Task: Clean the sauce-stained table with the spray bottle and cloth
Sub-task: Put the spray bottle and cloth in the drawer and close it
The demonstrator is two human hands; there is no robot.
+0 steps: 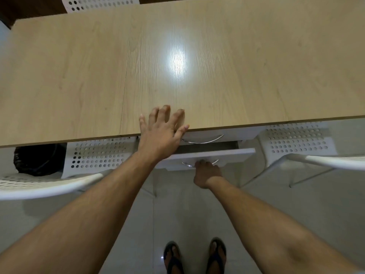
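A light wooden table (79, 76) fills the upper half of the view, with a bright glare spot near its middle. I see no sauce stain, spray bottle or cloth. My left hand (161, 131) lies spread at the table's near edge, fingers straight. Below the tabletop a white drawer (233, 154) is pulled partly out. My right hand (206, 173) grips its curved metal handle (185, 164). A second handle (203, 140) shows on the drawer above it. The drawer's inside is hidden.
White perforated chairs stand tucked under the table at left (96, 153) and right (298, 139), and another at the far side (98, 2). A dark basket (37, 160) sits under the table at left. My sandalled feet (195, 256) stand on pale floor tiles.
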